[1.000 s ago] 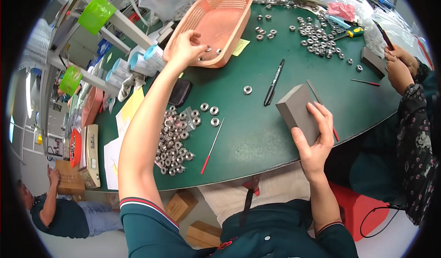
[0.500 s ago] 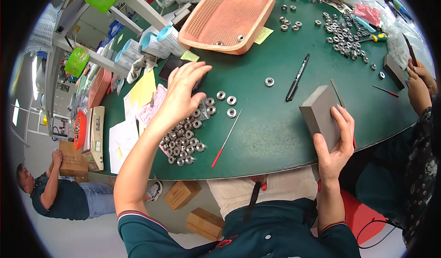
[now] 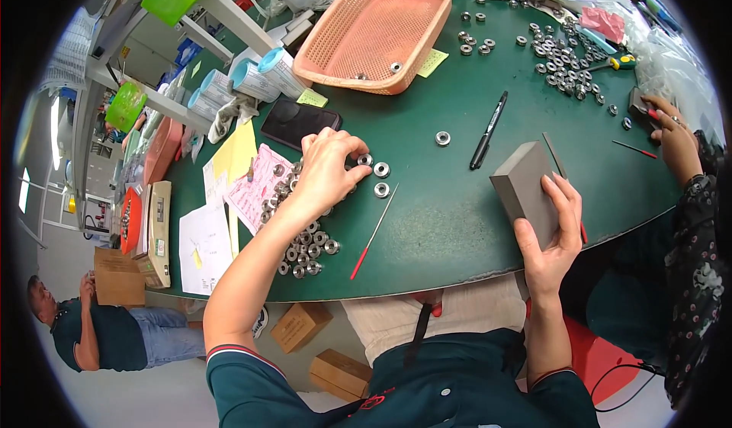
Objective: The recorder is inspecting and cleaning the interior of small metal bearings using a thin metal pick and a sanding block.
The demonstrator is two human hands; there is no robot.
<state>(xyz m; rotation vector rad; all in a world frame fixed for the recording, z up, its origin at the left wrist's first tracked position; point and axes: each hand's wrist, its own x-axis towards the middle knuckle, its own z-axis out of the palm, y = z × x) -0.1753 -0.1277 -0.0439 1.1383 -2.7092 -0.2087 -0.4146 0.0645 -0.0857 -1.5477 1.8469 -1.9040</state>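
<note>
My left hand is at the edge of a pile of small metal rings, its thumb and forefinger closed around one metal ring. Two more rings lie just right of those fingertips. The hand and wrist cover part of the pile. In my right hand is a grey rectangular block, tilted on the table, with fingers along its right side and the thumb at its near end. A thin grey strip with a red handle lies partly behind the block. One single ring sits between my hands.
A red-handled needle tool and a black marker lie on the green table. Beyond are an orange basket, a phone and papers. At right, a co-worker's hand is near another ring heap.
My left hand has come down from beside the phone and closed on a ring, uncovering the phone. My right hand stays on the block. The co-worker's hands have shifted at the right.
</note>
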